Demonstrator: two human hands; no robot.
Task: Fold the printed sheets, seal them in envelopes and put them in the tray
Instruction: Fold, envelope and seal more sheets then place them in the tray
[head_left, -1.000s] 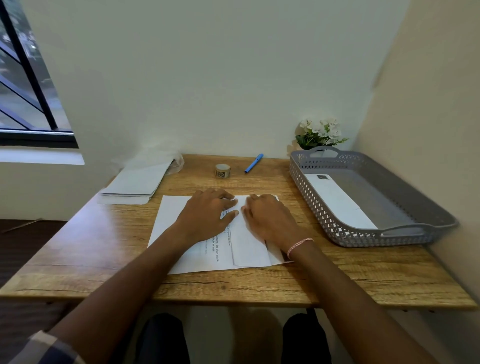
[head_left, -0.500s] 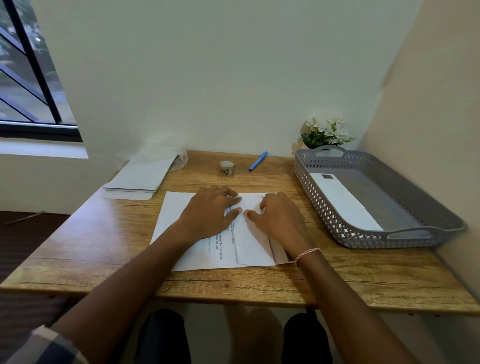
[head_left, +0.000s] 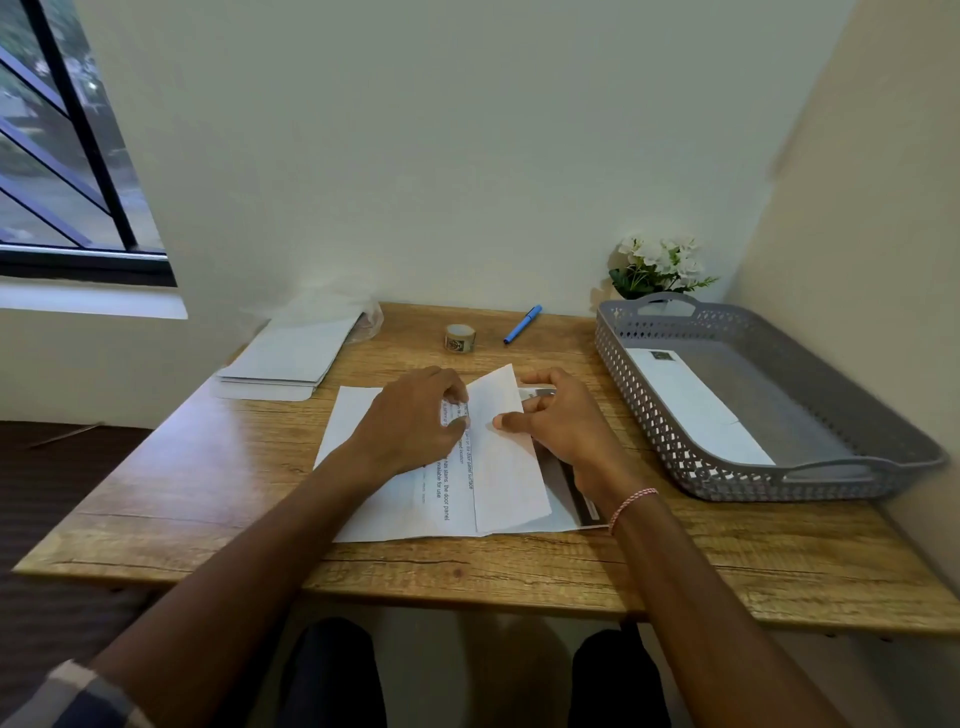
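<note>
Printed sheet (head_left: 353, 426) lies centre of tabletop (head_left: 208, 493), right part folded over and lifted | left hand (head_left: 410, 423) pinches sheet near its far edge | right hand (head_left: 563, 423) pinches raised flap, thumb on top | tray (head_left: 649, 415) at right, one envelope (head_left: 691, 405) inside

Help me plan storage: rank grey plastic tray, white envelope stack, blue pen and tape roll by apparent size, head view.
Grey plastic tray
White envelope stack
Blue pen and tape roll: too close; pen longer, roll wider.
</note>
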